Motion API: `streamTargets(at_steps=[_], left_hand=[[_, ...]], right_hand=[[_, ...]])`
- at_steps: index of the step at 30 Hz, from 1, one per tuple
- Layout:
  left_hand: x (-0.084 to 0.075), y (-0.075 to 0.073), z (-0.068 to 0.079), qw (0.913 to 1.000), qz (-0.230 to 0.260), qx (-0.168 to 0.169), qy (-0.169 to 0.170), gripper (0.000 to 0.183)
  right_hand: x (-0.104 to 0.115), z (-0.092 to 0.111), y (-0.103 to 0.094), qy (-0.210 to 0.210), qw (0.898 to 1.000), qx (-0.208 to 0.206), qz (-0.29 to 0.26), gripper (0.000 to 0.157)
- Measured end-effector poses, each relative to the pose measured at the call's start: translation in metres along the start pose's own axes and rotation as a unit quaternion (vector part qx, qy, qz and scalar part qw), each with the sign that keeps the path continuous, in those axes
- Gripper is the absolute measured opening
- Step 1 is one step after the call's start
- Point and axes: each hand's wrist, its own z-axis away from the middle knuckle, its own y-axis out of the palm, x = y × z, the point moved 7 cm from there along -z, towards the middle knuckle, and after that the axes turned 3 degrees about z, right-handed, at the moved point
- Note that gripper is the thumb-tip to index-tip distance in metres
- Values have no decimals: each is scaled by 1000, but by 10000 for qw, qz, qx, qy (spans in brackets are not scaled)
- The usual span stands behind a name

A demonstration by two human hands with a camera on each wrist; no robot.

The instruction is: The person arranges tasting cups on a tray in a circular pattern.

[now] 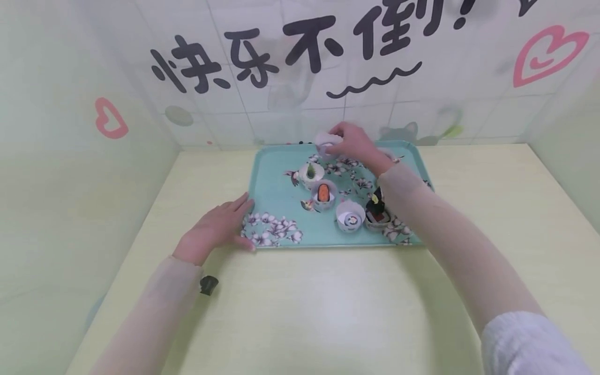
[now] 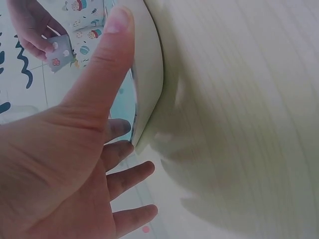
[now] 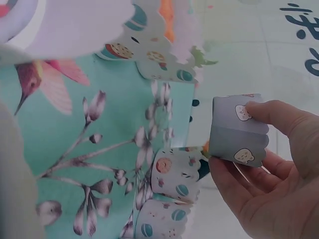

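Note:
My right hand pinches a pale paper baking cup printed with small faces, over the back edge of the teal tray. In the right wrist view the thumb presses one side of it and the fingers curl round the other. My left hand lies along the tray's left edge, thumb at the front corner, fingers straight. Near the tray's middle stand a cup with a green piece, one with an orange piece and one with a round white piece. A cup with dark contents stands beside them.
Another cup is partly hidden behind my right wrist. The tray lies on a pale wooden table, its back against a tiled-pattern wall with black lettering. A small black thing shows beside my left sleeve.

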Motion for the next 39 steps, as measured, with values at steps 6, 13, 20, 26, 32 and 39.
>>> streamTargets(at_steps=[6, 13, 20, 26, 32, 39], left_hand=[[-2, 1, -1, 10000, 2, -3, -14, 119], [-4, 0, -1, 10000, 15, -24, 0, 119], [-6, -1, 1, 10000, 44, 34, 20, 119], [-6, 1, 0, 10000, 70, 44, 26, 120], [-5, 2, -2, 10000, 66, 36, 49, 119], [-2, 4, -1, 10000, 70, 41, 33, 119]], right_hand=[[1, -9, 12, 18, 9996, 40, 268, 45], [0, -8, 19, 146, 9985, 199, 494, 46], [0, -4, 25, 347, 9964, 469, 614, 46], [-3, -6, 30, 431, 9914, 708, 1014, 52], [-5, -8, 31, 367, 9864, 890, 1330, 59], [-6, -2, 17, 403, 9894, 880, 1078, 54]])
